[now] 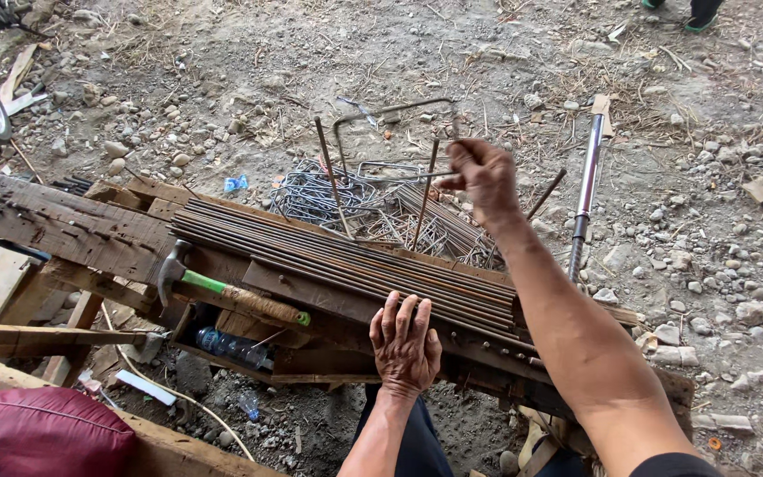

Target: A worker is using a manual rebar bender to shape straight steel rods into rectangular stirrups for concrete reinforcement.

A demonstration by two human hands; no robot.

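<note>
Two hands are at work over a rough wooden bench (pixel 72 231): at its left lies a hammer (pixel 222 291) with a plastic bottle (pixel 233 347) below it, then a bundle of straight rods (pixel 346 256), on whose near edge the left hand (pixel 406 343) rests flat, fingers spread and gripping nothing. Further right, the right hand (pixel 485 177) is raised with fingers closed on a bent rod (pixel 392 124), held above a pile of bent pieces (pixel 373 208) on the ground. Judging by that pile against the large straight bundle, some bending is done and much remains; a pipe (pixel 585 190) lies at the right.
</note>
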